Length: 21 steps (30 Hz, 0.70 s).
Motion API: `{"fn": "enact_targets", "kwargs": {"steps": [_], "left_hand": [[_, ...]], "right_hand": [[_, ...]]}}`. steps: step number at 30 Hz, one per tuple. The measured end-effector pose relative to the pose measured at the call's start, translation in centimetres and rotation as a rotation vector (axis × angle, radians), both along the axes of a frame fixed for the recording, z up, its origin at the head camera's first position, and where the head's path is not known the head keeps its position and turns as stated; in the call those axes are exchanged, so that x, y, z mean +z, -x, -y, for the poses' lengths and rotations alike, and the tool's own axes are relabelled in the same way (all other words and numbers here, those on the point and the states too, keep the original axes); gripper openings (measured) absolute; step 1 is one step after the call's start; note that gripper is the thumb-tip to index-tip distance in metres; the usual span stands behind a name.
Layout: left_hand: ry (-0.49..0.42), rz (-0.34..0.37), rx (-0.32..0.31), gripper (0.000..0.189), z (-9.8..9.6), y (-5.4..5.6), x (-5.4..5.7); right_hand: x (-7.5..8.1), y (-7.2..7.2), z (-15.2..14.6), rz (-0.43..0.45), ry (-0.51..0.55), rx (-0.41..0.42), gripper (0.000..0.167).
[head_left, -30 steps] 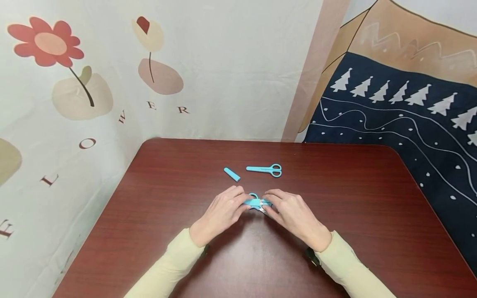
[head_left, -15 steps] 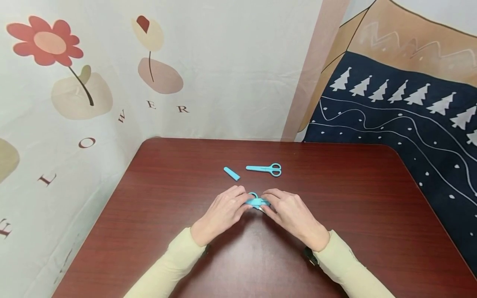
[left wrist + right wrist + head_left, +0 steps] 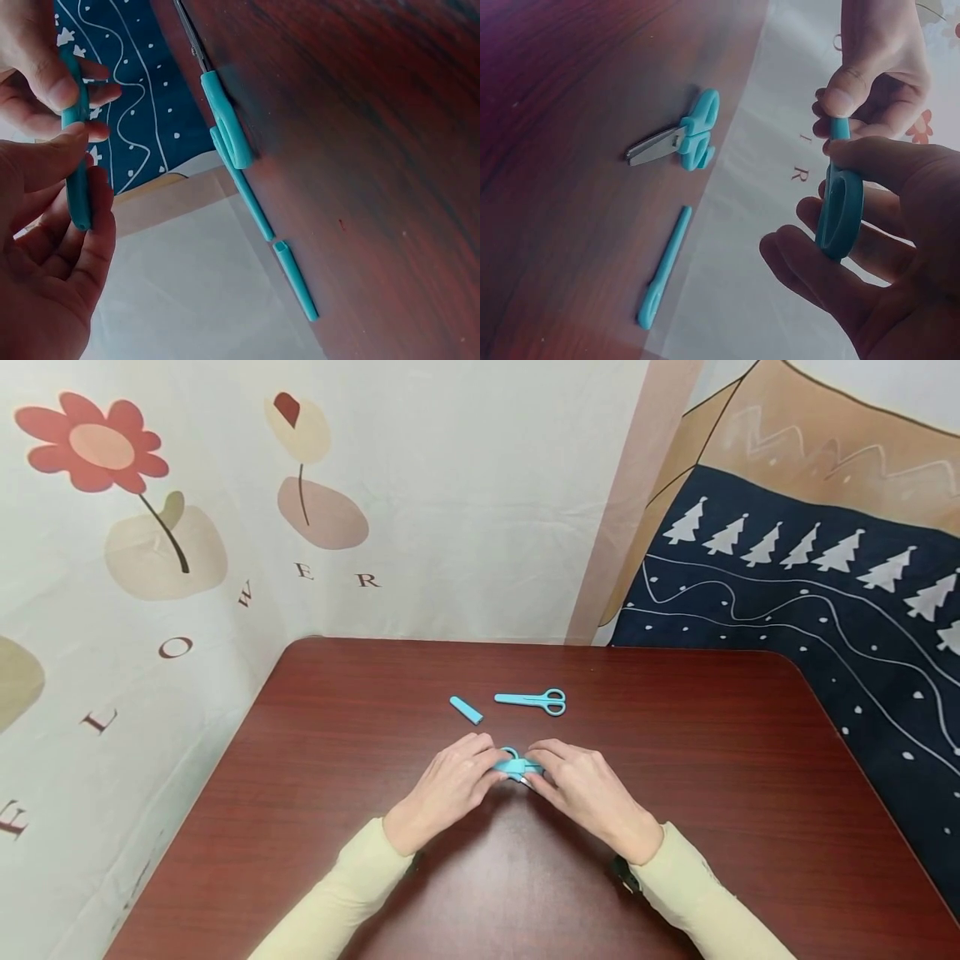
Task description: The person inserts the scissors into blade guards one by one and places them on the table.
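Note:
My left hand point(image 3: 447, 781) pinches a blue sheath point(image 3: 840, 129) at the middle of the near table. My right hand point(image 3: 592, 789) holds the blue-handled scissors point(image 3: 844, 214) that the sheath covers; no blade shows between sheath and handles. Both hands are close together, with fingertips almost meeting. Below them on the table lies a second pair of scissors point(image 3: 699, 124), its silver blades bare and slightly apart. Farther back are a third pair, sheathed scissors point(image 3: 530, 701), and a loose blue sheath point(image 3: 467, 710) to its left.
The dark red-brown table point(image 3: 337, 710) has rounded far corners. Behind it hangs a pale curtain point(image 3: 465, 510) with flowers and letters. A navy cloth with white trees point(image 3: 780, 585) covers the right side.
My right hand has shifted slightly left toward my left hand. The silver patch seen earlier between the held blue parts no longer shows. The things on the table stay put.

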<state>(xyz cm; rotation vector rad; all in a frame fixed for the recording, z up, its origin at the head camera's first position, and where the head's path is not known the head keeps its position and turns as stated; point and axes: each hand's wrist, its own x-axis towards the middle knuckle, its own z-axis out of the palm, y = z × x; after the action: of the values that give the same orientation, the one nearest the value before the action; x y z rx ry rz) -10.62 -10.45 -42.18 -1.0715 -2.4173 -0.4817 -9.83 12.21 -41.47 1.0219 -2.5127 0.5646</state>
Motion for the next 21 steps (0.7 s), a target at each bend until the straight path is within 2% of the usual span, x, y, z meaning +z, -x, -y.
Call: {"fn": "enact_targets", "kwargs": {"steps": [8,13,21], "left_hand": [[0.045,0.046,0.026,0.019,-0.3,0.3,0.3],[0.064,0.078,0.044,0.019,-0.5,0.8,0.2],[0.104,0.145,0.063,0.024,-0.4,1.8,-0.1]], "right_hand": [[0.0,0.4,-0.2,0.052,-0.065,-0.07,0.025],[0.0,0.8,-0.3,0.046,-0.119,-0.116,0.022],[-0.4,1.9,-0.3,0.061,-0.096,-0.09,0.017]]}}
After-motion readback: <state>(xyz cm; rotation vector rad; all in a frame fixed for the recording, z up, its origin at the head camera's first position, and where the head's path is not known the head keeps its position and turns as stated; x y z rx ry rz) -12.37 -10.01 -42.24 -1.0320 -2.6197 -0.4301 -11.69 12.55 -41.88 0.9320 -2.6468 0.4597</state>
